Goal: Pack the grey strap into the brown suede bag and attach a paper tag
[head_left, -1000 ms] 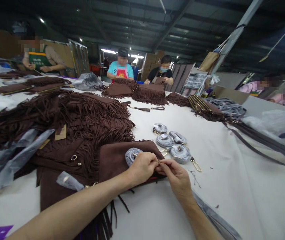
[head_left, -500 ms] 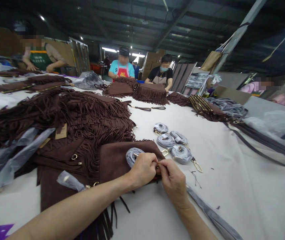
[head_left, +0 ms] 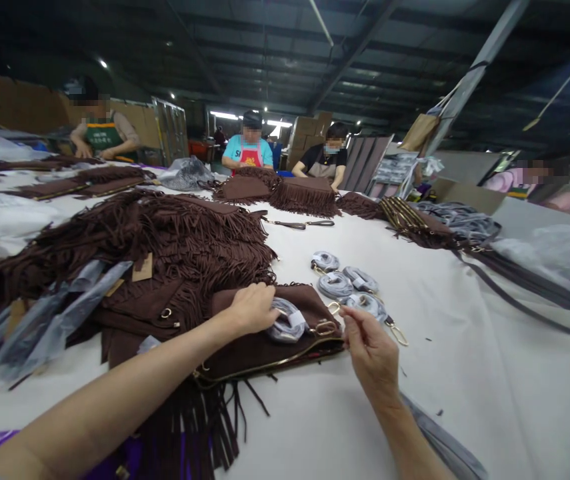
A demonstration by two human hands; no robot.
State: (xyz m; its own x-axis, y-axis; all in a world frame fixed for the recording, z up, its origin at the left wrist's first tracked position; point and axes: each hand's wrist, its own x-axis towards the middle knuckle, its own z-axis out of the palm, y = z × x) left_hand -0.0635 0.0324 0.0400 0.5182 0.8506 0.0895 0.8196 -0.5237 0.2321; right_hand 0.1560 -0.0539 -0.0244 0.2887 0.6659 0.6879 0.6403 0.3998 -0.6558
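Note:
A dark brown fringed bag [head_left: 245, 353] lies in front of me with its gold zipper edge towards me. On top of it rests a coiled strap in clear wrap [head_left: 289, 321], with a white band around it. A gold clasp [head_left: 325, 327] from the strap sits by the bag's right corner. My left hand [head_left: 255, 308] is closed at the coil's left edge, fingertips partly hidden. At the bag's right corner, by the zipper end, my right hand [head_left: 371, 347] pinches with thumb and fingers; the exact bit between them is hard to see.
Several wrapped strap coils [head_left: 335, 285] lie beyond my right hand. A heap of fringed bags [head_left: 165, 233] covers the left side. Short wrist straps [head_left: 289, 225] lie farther back. Long dark straps [head_left: 525, 287] trail at right. Co-workers [head_left: 249, 150] stand across the table.
My left hand has left the bag's right corner and moved left to the coiled strap. My right hand stays near the corner, slightly farther right. The gold clasp and zipper are now uncovered.

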